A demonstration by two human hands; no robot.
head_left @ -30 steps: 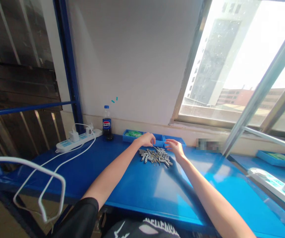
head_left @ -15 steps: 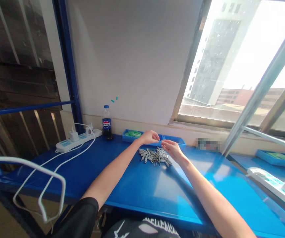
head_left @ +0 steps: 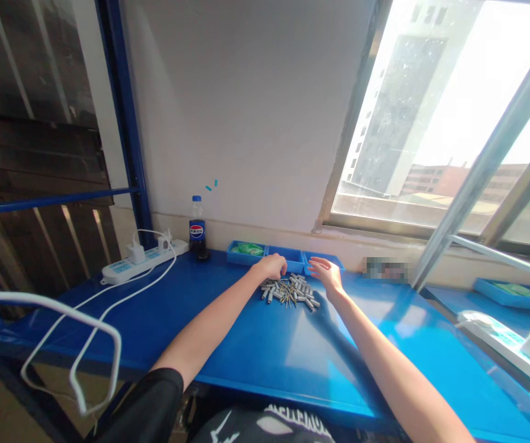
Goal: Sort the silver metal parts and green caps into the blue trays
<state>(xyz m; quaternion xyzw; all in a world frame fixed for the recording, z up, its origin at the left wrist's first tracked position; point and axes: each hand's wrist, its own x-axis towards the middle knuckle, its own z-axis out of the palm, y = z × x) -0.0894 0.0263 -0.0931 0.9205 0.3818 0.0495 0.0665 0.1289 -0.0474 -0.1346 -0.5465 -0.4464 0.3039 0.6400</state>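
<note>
A heap of short grey cylinders lies on the blue tabletop, with thin dark and brass-coloured pointed pieces among them. At the heap's back left, my left hand has its fingers curled downward and drawn together. Whatever its fingertips may hold is hidden. My right hand hovers at the back right of the heap, fingers stretched and apart, with nothing visible in them. Behind both hands stands a blue divided tray; its left compartment contains green packets.
A cola bottle stands left of the tray. Farther left lies a white power strip with plugs, and white cables loop past the table's left edge. A metal post rises at the right, near a second power strip.
My hands have parted from where they met above the heap. The left moved down and left to the heap's edge; the right shifted slightly right and its fingers spread.
</note>
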